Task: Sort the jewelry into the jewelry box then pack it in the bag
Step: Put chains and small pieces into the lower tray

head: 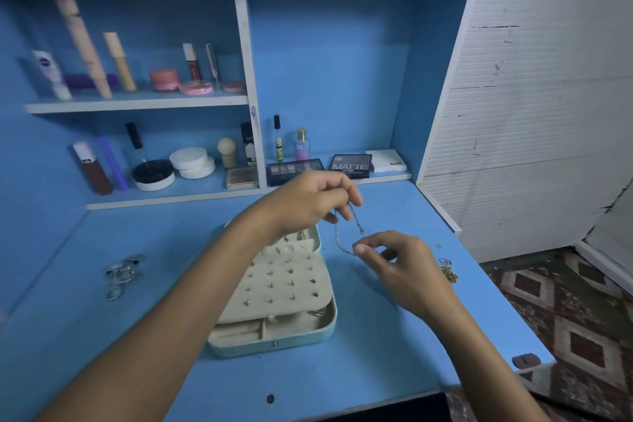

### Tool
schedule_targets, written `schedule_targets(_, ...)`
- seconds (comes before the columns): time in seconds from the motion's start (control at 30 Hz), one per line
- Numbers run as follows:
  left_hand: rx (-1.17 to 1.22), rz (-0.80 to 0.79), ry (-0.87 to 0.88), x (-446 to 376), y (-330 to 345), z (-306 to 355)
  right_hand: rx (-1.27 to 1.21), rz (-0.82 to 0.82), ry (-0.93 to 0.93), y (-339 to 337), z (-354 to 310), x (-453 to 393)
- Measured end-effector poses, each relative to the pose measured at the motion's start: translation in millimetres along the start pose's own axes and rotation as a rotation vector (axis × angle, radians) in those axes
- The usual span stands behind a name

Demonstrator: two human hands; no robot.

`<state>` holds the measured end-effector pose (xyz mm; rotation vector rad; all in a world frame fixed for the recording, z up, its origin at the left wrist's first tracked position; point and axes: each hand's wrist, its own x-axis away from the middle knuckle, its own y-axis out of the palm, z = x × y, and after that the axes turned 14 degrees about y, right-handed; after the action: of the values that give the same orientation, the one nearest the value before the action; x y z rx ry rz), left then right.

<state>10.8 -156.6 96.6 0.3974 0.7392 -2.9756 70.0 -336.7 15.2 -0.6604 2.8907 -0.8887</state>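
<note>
We pinched a thin chain [344,233] between left hand [310,200] and right hand [394,262], mid-sorting; next it probably needed lowering into the open jewelry box [274,343].

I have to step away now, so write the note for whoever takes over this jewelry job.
Left hand and right hand each pinch the chain, held above the desk.
Jewelry box lies open; studs sit on its earring panel.
Left to do: box the chain, the rings at the left, the gold pieces at the right; close and bag the box. No bag in view.
</note>
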Motion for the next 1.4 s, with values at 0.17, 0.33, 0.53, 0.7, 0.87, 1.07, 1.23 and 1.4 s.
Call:
schedule_targets(0.17,0.027,0.090,-0.041,9.1,-29.9,-6.6,-0.112,-0.069,-0.008,-2.5,-20.2,-9.8)
schedule_targets(0.33,0.117,0.145,-0.098,19.0,-44.3,-17.3,-0.275,-0.200,-0.012,0.9,-44.0,-19.2)
schedule_targets(0.53,0.086,0.115,-0.197,28.2,-51.6,-33.6,-0.414,-0.344,-0.038,7.7,-72.5,-24.8)
schedule_targets(0.7,0.003,0.133,-0.159,36.7,-49.4,-42.2,-0.424,-0.399,-0.046,15.3,-83.8,-30.5)
schedule_targets(0.87,0.055,0.235,-0.181,44.1,-48.1,-51.9,-0.448,-0.423,-0.017,23.7,-83.6,-38.2)
schedule_targets(1.07,0.099,0.365,-0.214,43.8,-48.0,-70.0,-0.391,-0.373,0.029,33.1,-77.2,-52.9)
schedule_targets(1.23,0.201,0.253,-0.298,43.6,-47.1,-72.9,-0.211,-0.338,-0.004,38.3,-75.3,-61.7)
schedule_targets(1.4,0.118,0.245,-0.320,42.1,-43.7,-76.2,-0.198,-0.378,-0.005,40.4,-77.3,-68.5)
